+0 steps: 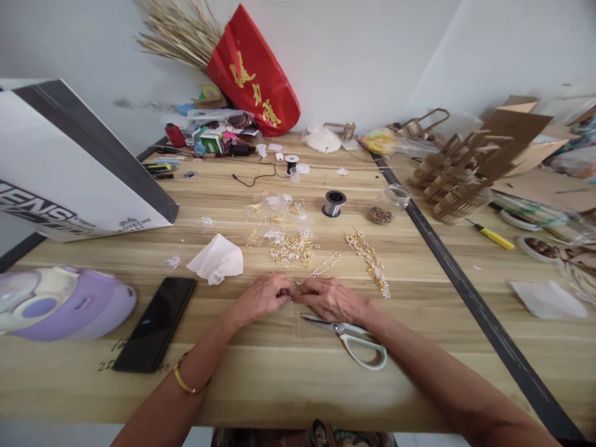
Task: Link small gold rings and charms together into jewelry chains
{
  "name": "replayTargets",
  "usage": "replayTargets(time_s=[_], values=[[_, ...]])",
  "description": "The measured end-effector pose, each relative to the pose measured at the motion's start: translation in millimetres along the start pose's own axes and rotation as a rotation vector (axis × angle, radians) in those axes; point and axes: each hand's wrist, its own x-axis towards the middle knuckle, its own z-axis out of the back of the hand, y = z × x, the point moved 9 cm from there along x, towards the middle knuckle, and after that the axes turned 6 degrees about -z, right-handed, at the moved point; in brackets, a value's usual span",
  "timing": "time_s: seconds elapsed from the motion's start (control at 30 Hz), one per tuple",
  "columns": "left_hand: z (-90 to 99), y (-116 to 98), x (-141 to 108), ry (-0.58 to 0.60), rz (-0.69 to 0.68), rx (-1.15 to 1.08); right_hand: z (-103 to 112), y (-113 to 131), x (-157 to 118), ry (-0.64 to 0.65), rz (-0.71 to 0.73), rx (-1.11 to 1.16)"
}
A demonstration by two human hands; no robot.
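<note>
Head camera: the bare left hand point(266, 294) and bare right hand point(333, 299) nearly meet, fingertips pinched together at a thin clear thread point(293, 326) trailing toward six o'clock; tiny gold-and-silver pieces point(292, 251) heap at twelve, pale-handled metal scissors point(343, 328) lie at four.

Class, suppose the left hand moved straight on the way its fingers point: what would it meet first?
Probably the right hand, whose fingers lie just ahead; whether the two already touch is unclear.

I'm wearing gold bangle point(178, 375) | seeing gold-and-silvery bits point(291, 251) | streaky-tan table point(261, 388), far edge: red bag point(254, 74) showing gold characters
</note>
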Motion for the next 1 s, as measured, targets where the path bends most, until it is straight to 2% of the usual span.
replayTargets(time_s=[0.2,0.47,0.67,1.0], values=[[-1.0,-0.2,-0.3,-0.001,-0.013,-0.008,-2.1,2.3,1.3,0.026,0.008,0.003],[0.3,5.4,-3.8,0.058,0.008,-0.001,-1.4,2.5,1.1,0.029,0.008,0.0],[6.0,2.7,-4.3,0.024,-0.01,-0.023,-2.8,2.7,0.9,0.028,0.007,-0.011],[-3.9,2.3,0.6,0.026,-0.038,0.048,-0.9,4.2,2.3,0.057,0.002,-0.019]])
